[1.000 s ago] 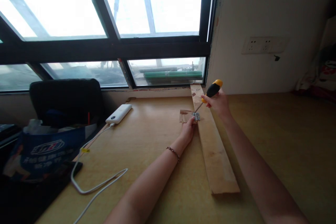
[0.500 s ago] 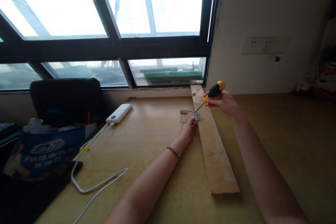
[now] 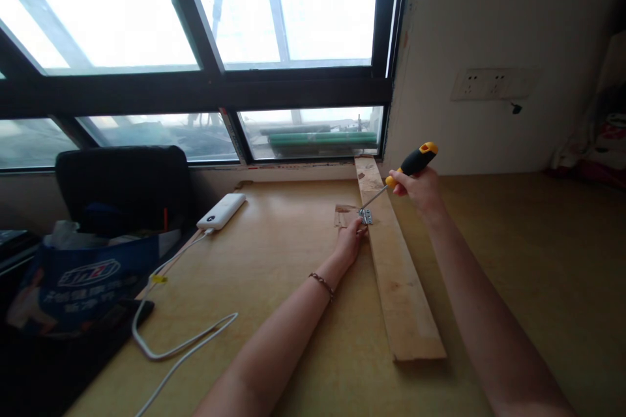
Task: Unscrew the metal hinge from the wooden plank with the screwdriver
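Observation:
My right hand [image 3: 423, 192] is closed around a yellow-and-black screwdriver [image 3: 417, 161], gripping it near the front of the handle. Its shaft slants down to the left, and the tip meets a small metal hinge [image 3: 366, 215]. The hinge lies across the left edge of a long wooden board [image 3: 398, 280] and a short wood piece [image 3: 345, 214] beside it. My left hand [image 3: 350, 239] has its fingers closed at the hinge's near edge, against the wood. Its fingertips are partly hidden. Any screw under the tip is too small to make out.
The yellowish wooden table [image 3: 274, 260] bears a white power bank [image 3: 222, 210] with a white cable [image 3: 186, 353] at the left. A black chair [image 3: 122, 176] and a blue bag [image 3: 98, 280] stand beyond its left edge. Behind are a window and a wall socket [image 3: 493, 85].
The screwdriver's handle has tilted lower and to the right, with my right hand following it. Its tip stays at the hinge. My left hand is almost unmoved.

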Available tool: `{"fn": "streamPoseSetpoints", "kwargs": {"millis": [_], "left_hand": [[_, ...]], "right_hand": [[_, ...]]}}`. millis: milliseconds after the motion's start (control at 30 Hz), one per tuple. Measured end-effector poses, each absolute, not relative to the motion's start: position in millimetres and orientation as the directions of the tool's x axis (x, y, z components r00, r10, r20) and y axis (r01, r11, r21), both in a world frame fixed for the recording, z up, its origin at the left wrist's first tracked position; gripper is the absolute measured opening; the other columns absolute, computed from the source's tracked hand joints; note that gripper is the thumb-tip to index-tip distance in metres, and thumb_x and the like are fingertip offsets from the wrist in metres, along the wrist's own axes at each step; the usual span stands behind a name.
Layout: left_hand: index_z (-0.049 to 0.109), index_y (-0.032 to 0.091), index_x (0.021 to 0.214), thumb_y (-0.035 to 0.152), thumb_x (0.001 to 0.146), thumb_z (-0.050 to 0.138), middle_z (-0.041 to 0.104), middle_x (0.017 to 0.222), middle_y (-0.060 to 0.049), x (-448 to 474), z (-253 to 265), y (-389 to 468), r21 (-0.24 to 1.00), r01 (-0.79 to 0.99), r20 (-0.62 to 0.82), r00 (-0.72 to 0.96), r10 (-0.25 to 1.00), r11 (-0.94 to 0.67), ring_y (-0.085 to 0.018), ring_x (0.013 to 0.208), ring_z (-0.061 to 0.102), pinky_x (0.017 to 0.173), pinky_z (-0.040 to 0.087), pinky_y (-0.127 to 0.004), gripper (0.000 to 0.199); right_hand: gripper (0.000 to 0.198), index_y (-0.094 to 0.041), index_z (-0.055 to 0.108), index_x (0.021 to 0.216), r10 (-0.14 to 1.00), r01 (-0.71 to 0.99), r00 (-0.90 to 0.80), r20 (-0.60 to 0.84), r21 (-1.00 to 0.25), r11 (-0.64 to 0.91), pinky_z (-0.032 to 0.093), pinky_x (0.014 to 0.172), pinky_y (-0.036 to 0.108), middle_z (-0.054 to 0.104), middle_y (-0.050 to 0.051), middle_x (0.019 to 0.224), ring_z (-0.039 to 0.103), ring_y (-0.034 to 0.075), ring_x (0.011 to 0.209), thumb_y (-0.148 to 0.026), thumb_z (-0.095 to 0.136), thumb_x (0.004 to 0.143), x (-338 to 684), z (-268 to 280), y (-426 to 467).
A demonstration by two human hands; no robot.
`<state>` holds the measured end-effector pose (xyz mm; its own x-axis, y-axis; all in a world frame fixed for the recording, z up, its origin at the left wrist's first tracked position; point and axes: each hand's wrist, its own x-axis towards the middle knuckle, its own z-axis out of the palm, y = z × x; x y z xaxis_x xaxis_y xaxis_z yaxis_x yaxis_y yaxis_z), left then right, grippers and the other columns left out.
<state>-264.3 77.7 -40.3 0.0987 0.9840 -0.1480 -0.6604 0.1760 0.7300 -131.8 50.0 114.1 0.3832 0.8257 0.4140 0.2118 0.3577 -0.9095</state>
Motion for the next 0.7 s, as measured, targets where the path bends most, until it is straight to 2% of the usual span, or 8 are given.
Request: {"fn": "streamPoseSetpoints", "kwargs": {"millis": [200, 333, 467, 700], "left_hand": [[0.064, 0.012, 0.067, 0.017, 0.06, 0.062, 0.064, 0.075, -0.007, -275.2, -37.0, 83.0, 0.772, -0.576, -0.159, 0.231, 0.96, 0.267, -0.015, 0.07, 0.058, 0.07, 0.048, -0.029, 0.009], [0.064, 0.013, 0.066, 0.017, 0.059, 0.063, 0.064, 0.073, -0.007, -278.8, -36.9, 84.1, 0.837, -0.5, -0.166, 0.157, 0.973, 0.224, -0.014, 0.068, 0.058, 0.063, 0.047, -0.025, 0.008], [0.062, 0.012, 0.062, 0.02, 0.061, 0.061, 0.062, 0.066, -0.007, -278.9, -36.8, 83.5, 0.895, -0.399, -0.166, 0.116, 0.979, 0.199, -0.012, 0.055, 0.054, 0.048, 0.04, -0.021, 0.008], [0.059, 0.012, 0.06, 0.026, 0.067, 0.053, 0.061, 0.055, -0.005, -279.9, -31.5, 78.7, 0.984, -0.163, -0.061, 0.102, 0.993, 0.077, -0.008, 0.037, 0.045, 0.037, 0.034, -0.02, 0.017]], "right_hand": [[0.022, -0.014, 0.056, 0.06, 0.838, 0.254, 0.384, 0.387, -0.917, 0.308, 0.042, 0.033, 0.02, 0.054, -0.002, 0.039, 0.05, 0.011, 0.033, -0.031, 0.069, 0.057, -128.2, 111.8, 51.9], [0.019, -0.015, 0.056, 0.06, 0.858, 0.284, 0.379, 0.346, -0.926, 0.248, 0.043, 0.034, 0.021, 0.055, -0.001, 0.04, 0.051, 0.012, 0.033, -0.03, 0.068, 0.058, -128.6, 107.4, 55.6], [0.019, -0.015, 0.056, 0.059, 0.876, 0.275, 0.351, 0.331, -0.931, 0.241, 0.043, 0.034, 0.021, 0.056, 0.0, 0.041, 0.052, 0.012, 0.034, -0.03, 0.067, 0.059, -130.9, 103.7, 58.5], [0.02, -0.015, 0.056, 0.066, 0.889, 0.294, 0.318, 0.329, -0.926, 0.237, 0.046, 0.036, 0.021, 0.059, 0.0, 0.045, 0.055, 0.012, 0.036, -0.03, 0.067, 0.059, -132.9, 97.2, 62.1]]}}
